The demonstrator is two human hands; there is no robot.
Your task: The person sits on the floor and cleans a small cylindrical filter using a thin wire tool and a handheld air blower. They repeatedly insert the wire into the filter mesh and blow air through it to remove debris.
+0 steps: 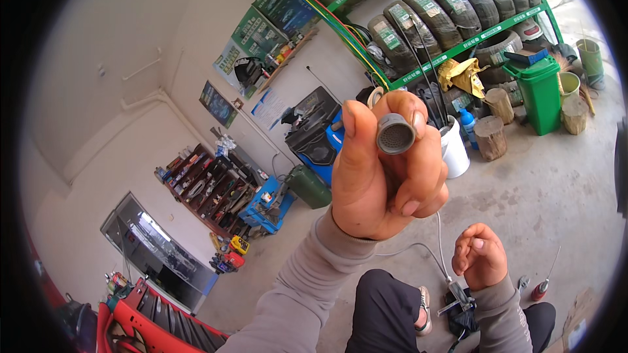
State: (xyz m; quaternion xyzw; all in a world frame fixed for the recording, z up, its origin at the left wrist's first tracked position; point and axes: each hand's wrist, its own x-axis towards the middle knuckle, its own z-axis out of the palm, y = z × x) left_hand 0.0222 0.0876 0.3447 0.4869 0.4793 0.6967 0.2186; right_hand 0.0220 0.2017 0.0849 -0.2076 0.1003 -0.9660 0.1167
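In the upper middle my left hand (pixel 392 171) is raised, pinching a small grey cylindrical socket (pixel 395 136) between thumb and fingers. The socket's round end faces me and shows a dense pattern of small dots, like pins or mesh. Lower down, my right hand (pixel 480 257) hovers above my lap with its fingers loosely curled; nothing shows in it, but the palm is partly hidden. Just below it, a grey metal device (pixel 458 296) with a cable lies by a black bag (pixel 463 322). A red-handled screwdriver (pixel 539 290) and a wrench (pixel 523 283) are to the right.
A green tyre rack (pixel 466 46), a green bin (pixel 539 95), wooden stumps (pixel 489 139) and a white bucket (pixel 454 157) stand ahead. Leftward are a tool shelf (pixel 206 191), a blue cart (pixel 267 203) and a red machine (pixel 152 323). A grey cable (pixel 417 245) crosses the concrete floor.
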